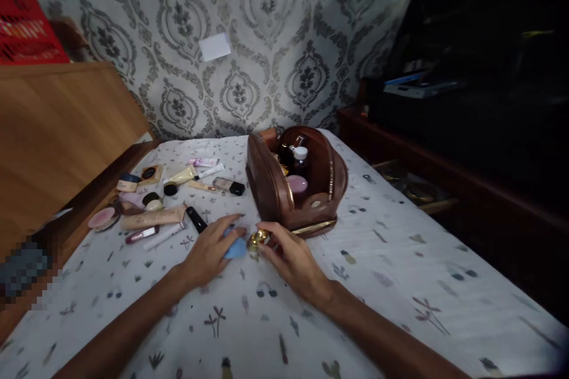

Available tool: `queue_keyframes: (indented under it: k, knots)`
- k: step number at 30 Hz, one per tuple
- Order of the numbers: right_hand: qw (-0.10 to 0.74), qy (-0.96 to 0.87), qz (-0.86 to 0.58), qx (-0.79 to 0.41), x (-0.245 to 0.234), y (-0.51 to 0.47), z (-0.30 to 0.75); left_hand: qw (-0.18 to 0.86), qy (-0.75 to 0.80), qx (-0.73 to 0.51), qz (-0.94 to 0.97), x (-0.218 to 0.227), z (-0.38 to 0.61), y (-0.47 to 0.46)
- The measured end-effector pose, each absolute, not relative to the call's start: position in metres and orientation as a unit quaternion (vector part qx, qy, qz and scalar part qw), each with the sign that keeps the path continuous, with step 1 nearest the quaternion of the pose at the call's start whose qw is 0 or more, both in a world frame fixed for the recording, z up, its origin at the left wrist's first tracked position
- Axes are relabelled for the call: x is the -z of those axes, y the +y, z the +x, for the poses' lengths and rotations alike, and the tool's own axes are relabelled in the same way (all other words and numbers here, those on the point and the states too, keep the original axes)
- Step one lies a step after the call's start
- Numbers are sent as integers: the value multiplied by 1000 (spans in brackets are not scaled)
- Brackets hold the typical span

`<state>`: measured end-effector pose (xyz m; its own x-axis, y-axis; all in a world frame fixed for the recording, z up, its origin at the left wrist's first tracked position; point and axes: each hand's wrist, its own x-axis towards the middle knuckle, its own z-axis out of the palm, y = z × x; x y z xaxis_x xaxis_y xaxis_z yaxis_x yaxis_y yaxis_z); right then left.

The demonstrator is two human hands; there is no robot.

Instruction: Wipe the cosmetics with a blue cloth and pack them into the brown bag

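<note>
My left hand rests low over the sheet, its fingers curled over a light-blue rounded piece; its exact kind is unclear. Between the thumb and fingers of my right hand is a small shiny gold object, partly hidden by the fingertips. Just behind my right hand stands a brown cosmetic bag, unzipped at the top. Inside it show a white-capped bottle and a pink rounded item. A black tube lies beside my left fingers.
Several cosmetics lie at the left, among them a beige tube, a pink compact and a black-capped bottle. The patterned sheet covers the surface. A wooden panel borders the left; dark furniture stands at the right.
</note>
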<state>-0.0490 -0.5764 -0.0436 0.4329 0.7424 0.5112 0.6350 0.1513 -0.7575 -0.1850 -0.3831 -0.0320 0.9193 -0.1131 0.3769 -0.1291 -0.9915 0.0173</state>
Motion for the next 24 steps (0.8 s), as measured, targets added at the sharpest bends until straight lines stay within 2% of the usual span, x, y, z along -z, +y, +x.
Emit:
queue_keyframes:
  k: [5, 13, 20, 24]
  knots:
    - [539, -523, -657, -64, 46, -572, -50, 31, -64, -156, 985, 40, -187, -385]
    - [514, -558, -648, -67, 36, -549, -53, 61, -49, -181, 980, 45, -187, -377]
    - [530, -525, -664, -55, 36, -505, -68, 201, 69, -282, 935, 28, -192, -362]
    - [539, -518, -661, -64, 47, -500, -69, 262, 91, -299, 913, 24, -193, -355]
